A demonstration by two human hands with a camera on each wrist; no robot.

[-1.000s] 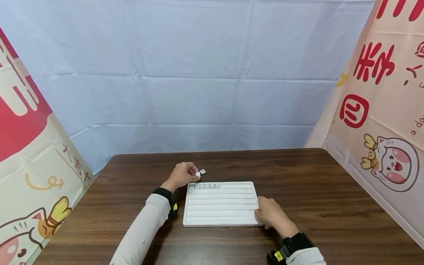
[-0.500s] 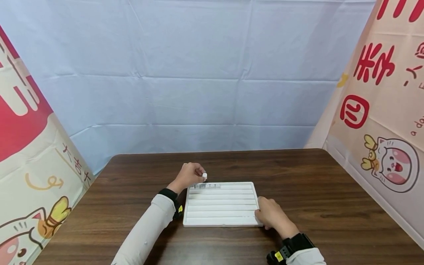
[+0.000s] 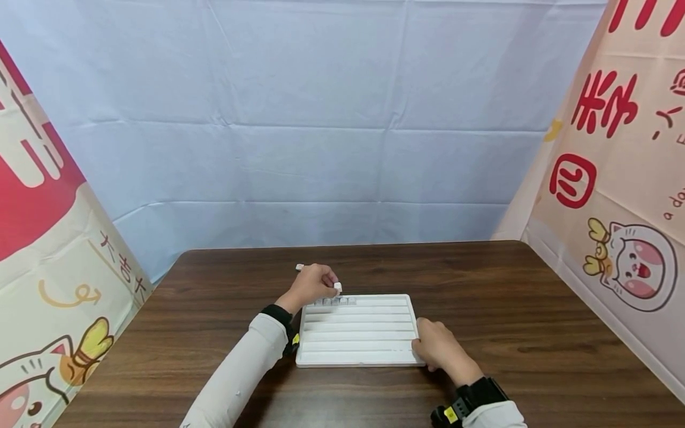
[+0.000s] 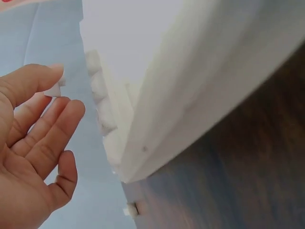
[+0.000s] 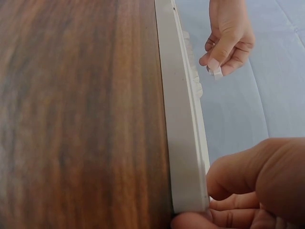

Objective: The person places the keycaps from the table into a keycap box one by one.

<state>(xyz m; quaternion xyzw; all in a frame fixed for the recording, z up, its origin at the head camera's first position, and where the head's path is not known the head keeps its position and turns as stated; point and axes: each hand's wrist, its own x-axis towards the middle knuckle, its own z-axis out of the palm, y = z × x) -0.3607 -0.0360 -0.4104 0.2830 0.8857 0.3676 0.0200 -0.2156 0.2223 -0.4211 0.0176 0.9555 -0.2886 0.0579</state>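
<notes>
My left hand (image 3: 313, 281) is held over the far left edge of a white ridged tray (image 3: 355, 334). Between thumb and fingertips it pinches a small white block (image 3: 338, 286), which shows a short nub in the left wrist view. A row of small pale blocks (image 3: 335, 301) fills the left part of the tray's farthest groove, partly covered by the hand. My right hand (image 3: 440, 346) grips the tray's right side near its front corner. In the right wrist view its fingers (image 5: 233, 217) curl round that corner.
Another small white block (image 3: 299, 267) lies on the dark wooden table (image 3: 214, 297), just beyond my left hand. Pale blue cloth (image 3: 321, 148) hangs behind the table, and printed cloths stand at both sides.
My left hand has moved right along the tray's far edge, carrying the pinched block. A loose block behind that hand has come into view. The right hand and the tray stay put.
</notes>
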